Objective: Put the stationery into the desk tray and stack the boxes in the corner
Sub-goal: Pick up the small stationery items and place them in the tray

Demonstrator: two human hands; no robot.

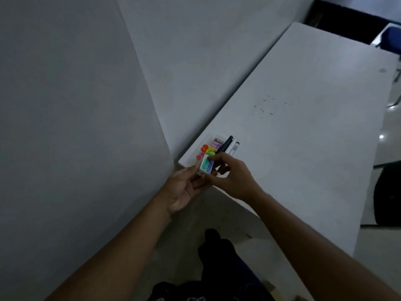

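Observation:
A small white box with a teal label [206, 167] is held between both hands just over the near corner of the white desk [303, 131]. My left hand [186, 187] cups it from below and the left. My right hand [233, 178] pinches its top edge with thumb and forefinger. Right behind the box lies a clear desk tray [209, 136] against the wall, holding colourful clips or erasers [208, 149], small pink and purple pieces [217, 142], a black pen [225, 144] and a white marker [234, 147]. The tray's near end is hidden by my hands.
Grey walls [76, 105] meet in a corner just left of the tray. The desk runs away to the upper right. A blue chair [390, 36] stands at the far end, and a dark bag or chair [388, 194] sits right of the desk. My dark-clothed legs [219, 263] show below.

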